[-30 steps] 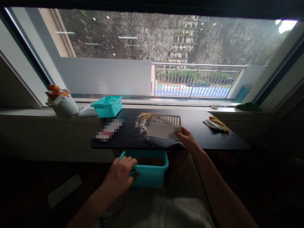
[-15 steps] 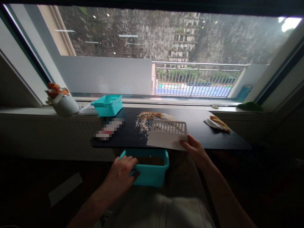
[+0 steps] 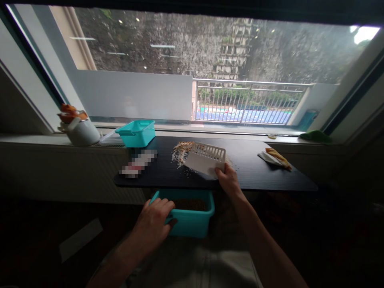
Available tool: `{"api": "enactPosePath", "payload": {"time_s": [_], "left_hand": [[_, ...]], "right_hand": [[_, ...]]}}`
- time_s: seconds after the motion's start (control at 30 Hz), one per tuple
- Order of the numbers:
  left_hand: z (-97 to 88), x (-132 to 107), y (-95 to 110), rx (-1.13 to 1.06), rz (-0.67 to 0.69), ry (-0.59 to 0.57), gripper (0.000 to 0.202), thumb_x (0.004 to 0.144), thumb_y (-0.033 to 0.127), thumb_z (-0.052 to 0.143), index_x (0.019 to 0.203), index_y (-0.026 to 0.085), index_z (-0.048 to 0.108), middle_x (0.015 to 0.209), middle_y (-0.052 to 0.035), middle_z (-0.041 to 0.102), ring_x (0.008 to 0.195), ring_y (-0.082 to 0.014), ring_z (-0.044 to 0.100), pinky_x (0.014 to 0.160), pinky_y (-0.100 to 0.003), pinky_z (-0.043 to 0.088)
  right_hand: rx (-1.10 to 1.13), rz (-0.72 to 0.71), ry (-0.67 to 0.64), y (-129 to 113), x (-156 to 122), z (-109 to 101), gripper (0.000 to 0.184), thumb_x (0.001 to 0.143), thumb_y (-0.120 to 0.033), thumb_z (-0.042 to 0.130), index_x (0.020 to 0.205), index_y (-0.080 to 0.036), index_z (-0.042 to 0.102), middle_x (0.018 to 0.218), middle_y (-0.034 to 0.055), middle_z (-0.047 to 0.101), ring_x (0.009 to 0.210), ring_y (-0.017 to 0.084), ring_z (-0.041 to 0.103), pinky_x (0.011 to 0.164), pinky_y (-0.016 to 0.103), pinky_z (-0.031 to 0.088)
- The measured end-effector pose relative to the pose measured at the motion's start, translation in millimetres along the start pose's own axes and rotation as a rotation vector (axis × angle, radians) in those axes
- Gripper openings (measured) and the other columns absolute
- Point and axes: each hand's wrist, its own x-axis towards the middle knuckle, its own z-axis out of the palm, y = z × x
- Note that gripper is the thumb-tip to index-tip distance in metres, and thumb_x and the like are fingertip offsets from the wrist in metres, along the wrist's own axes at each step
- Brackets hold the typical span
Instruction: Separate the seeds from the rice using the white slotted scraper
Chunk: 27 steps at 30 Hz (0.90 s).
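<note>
My left hand (image 3: 157,218) grips the left rim of a turquoise bin (image 3: 192,224) below the table's front edge. Brown grains (image 3: 190,205) lie inside this bin. With my right hand (image 3: 228,178) I hold a white slotted scoop (image 3: 204,162) by its right edge, thumb on top. The scoop is tilted over the dark table (image 3: 249,164), its row of slots toward the window. Behind and to the left of it lie spilled white and tan grains (image 3: 180,152); the scoop hides part of the pile.
A second turquoise bin (image 3: 138,134) stands at the table's back left, beside a white pot (image 3: 82,132) on the sill. A blurred-out packet (image 3: 138,164) lies at left. Yellow and white wrappers (image 3: 276,157) lie at right; a green cloth (image 3: 316,137) is on the sill.
My right hand has carried the scoop left and farther over the table, turning it over the grain pile. My left hand stays on the bin's rim.
</note>
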Motion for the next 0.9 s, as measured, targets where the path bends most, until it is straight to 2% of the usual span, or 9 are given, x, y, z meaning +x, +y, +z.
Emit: {"api": "enactPosePath", "payload": {"time_s": [0.13, 0.33, 0.57, 0.9], "left_hand": [[0.1, 1.6, 1.1, -0.005, -0.002, -0.003, 0.004, 0.082, 0.019, 0.06, 0.084, 0.022, 0.06, 0.09, -0.0029, 0.066, 0.094, -0.025, 0.059, 0.088, -0.041, 0.04], [-0.1, 2.1, 1.1, 0.002, -0.003, -0.011, 0.003, 0.082, 0.02, 0.06, 0.085, 0.022, 0.06, 0.091, -0.0029, 0.066, 0.093, -0.0248, 0.058, 0.087, -0.04, 0.04], [0.7, 2.9, -0.3, 0.003, 0.007, -0.004, 0.004, 0.082, 0.019, 0.061, 0.085, 0.021, 0.06, 0.09, -0.0024, 0.066, 0.092, -0.0254, 0.058, 0.087, -0.041, 0.039], [0.0, 2.1, -0.4, -0.003, 0.008, -0.008, 0.003, 0.083, 0.019, 0.06, 0.085, 0.021, 0.059, 0.09, -0.0027, 0.066, 0.093, -0.0255, 0.058, 0.087, -0.041, 0.039]], "right_hand": [[-0.034, 0.006, 0.049, -1.0, 15.9, -10.2, 0.022, 0.068, -0.036, 0.057, 0.082, -0.02, 0.06, 0.077, 0.0046, 0.064, 0.075, 0.023, 0.059, 0.07, 0.035, 0.047], [0.006, 0.021, 0.028, -1.3, 27.7, -3.5, 0.026, 0.067, -0.037, 0.057, 0.087, -0.02, 0.061, 0.083, 0.0047, 0.066, 0.078, 0.022, 0.06, 0.066, 0.032, 0.049], [0.045, 0.055, -0.007, -0.3, 28.6, -10.0, 0.025, 0.065, -0.035, 0.058, 0.085, -0.02, 0.061, 0.078, 0.0034, 0.064, 0.072, 0.02, 0.059, 0.06, 0.03, 0.048], [0.099, 0.086, -0.077, -0.6, 25.6, -9.9, 0.03, 0.066, -0.032, 0.06, 0.092, -0.018, 0.064, 0.084, 0.0055, 0.067, 0.076, 0.022, 0.062, 0.066, 0.033, 0.052]]}}
